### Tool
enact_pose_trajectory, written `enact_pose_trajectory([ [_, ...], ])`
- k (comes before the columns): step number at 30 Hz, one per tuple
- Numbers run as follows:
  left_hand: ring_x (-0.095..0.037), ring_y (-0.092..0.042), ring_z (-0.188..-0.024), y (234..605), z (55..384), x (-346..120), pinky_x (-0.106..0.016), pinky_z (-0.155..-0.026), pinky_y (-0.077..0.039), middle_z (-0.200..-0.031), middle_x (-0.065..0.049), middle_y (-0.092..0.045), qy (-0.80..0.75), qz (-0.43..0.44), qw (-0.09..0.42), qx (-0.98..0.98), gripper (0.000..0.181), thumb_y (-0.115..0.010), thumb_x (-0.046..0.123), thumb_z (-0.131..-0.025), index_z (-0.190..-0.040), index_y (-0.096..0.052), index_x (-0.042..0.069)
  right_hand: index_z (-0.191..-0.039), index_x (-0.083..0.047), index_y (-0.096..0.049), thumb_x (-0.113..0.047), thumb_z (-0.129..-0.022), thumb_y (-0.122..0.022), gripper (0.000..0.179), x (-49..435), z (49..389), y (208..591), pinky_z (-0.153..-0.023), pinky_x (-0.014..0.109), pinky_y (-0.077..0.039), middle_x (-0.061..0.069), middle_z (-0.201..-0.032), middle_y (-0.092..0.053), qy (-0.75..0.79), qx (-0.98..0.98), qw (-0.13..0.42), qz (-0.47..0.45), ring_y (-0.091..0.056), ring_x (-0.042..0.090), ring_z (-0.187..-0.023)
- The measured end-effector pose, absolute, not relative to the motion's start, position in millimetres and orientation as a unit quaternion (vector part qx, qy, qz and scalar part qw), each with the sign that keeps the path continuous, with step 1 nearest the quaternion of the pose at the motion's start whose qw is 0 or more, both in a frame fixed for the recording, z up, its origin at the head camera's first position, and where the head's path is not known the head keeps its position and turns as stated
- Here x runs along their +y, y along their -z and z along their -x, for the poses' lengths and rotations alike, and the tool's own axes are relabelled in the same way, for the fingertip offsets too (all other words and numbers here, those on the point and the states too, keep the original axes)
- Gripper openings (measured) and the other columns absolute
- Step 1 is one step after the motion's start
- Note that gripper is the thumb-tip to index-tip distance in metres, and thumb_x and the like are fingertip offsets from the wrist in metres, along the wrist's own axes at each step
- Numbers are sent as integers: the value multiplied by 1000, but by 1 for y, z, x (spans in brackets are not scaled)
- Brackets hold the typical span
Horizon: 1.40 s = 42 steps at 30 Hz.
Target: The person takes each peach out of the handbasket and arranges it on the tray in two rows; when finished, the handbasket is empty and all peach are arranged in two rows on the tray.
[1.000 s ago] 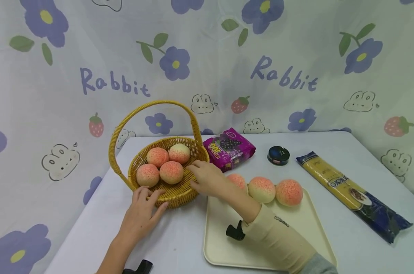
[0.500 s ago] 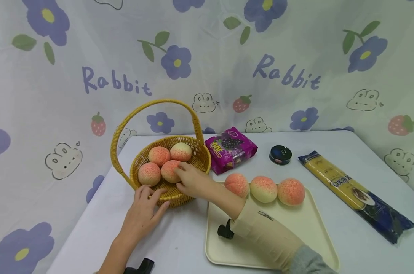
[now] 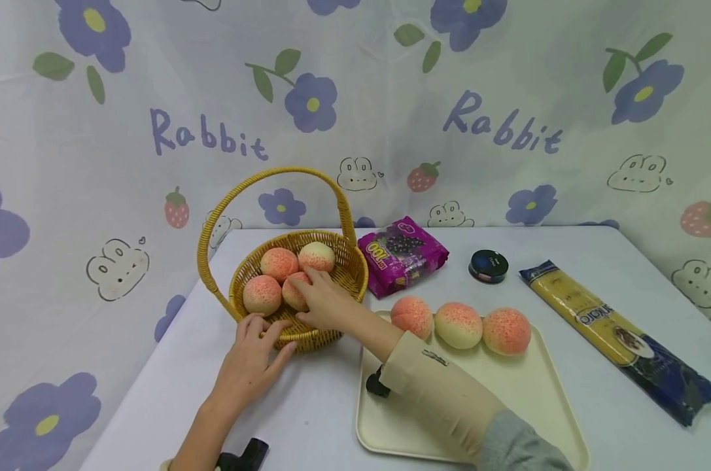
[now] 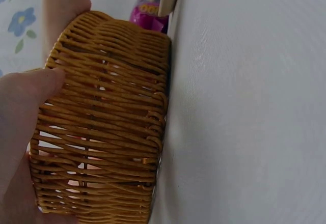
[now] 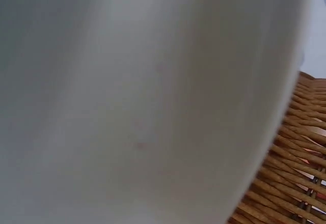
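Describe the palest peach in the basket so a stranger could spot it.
Left of the cream tray stands a tall-handled wicker basket. Inside, at the back right, lies the peach; its top is cream, unlike its three pink-topped neighbours.

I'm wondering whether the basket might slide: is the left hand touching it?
Touching. The left wrist view shows the left hand gripping the basket, its thumb lying over the rim.

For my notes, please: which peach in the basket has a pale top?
The back-right peach in the basket, cream on top; the other three have pink tops.
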State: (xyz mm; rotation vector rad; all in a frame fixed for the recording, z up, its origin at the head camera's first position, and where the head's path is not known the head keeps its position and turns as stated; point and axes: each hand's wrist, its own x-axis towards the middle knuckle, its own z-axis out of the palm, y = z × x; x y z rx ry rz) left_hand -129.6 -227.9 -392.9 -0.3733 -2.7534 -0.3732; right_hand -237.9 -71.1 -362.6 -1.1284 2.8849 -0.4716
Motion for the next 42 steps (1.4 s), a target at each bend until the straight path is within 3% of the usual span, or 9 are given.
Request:
enact_pose_trajectory([
  [5,-30,-33,-114,392,130,-227,-44,-70,-46,-90,-4,-41,136,132,165,-968,32,-59,35,-88,-114,-60,15,-142,-25,-32,-37,-85,-64,66,-75,243,363,-96,40,-39,11,-149,-20,92,923,7,375,-32,32,-127],
  [12,-30,-33,-113,392,131,-226,-44,-73,-46,-90,-4,-41,134,137,168,-967,31,-61,33,-87,-113,-60,15,-138,-27,-35,-36,-86,-63,60,-77,249,364,-84,39,-47,11,-144,-28,43,911,-26,409,-44,33,-113],
  [17,-30,-33,-113,392,131,-226,-43,-71,-47,-89,-4,-40,132,136,169,-967,31,-61,34,-87,-112,-59,16,-136,-23,-40,-33,-88,-60,53,-79,257,368,-94,41,-38,12,-137,-36,33,897,-49,438,-40,27,-120],
  [20,-30,-33,-113,391,131,-226,-44,-71,-47,-90,-4,-41,130,136,169,-968,32,-61,34,-87,-112,-59,15,-132,-23,-43,-35,-88,-59,49,-81,261,371,-97,42,-33,9,-131,-41,42,892,-41,448,-37,20,-123],
  [24,-30,-33,-113,391,129,-227,-43,-70,-47,-91,-5,-41,126,135,168,-968,33,-61,34,-87,-113,-59,14,-127,-24,-50,-39,-90,-54,41,-83,263,372,-93,39,-35,4,-121,-47,56,890,-23,452,-42,15,-113],
  [33,-30,-32,-115,391,129,-227,-43,-68,-47,-90,-3,-40,126,131,167,-969,31,-60,35,-88,-113,-59,17,-125,-26,-52,-41,-92,-43,37,-82,262,371,-77,36,-46,7,-116,-48,140,918,25,371,-54,24,-95],
  [42,-30,-33,-114,392,128,-228,-45,-72,-47,-89,-3,-42,131,133,169,-968,32,-59,36,-88,-113,-59,17,-124,-28,-55,-38,-90,-46,37,-81,260,371,-70,31,-47,3,-108,-52,134,911,16,389,-54,16,-87],
])
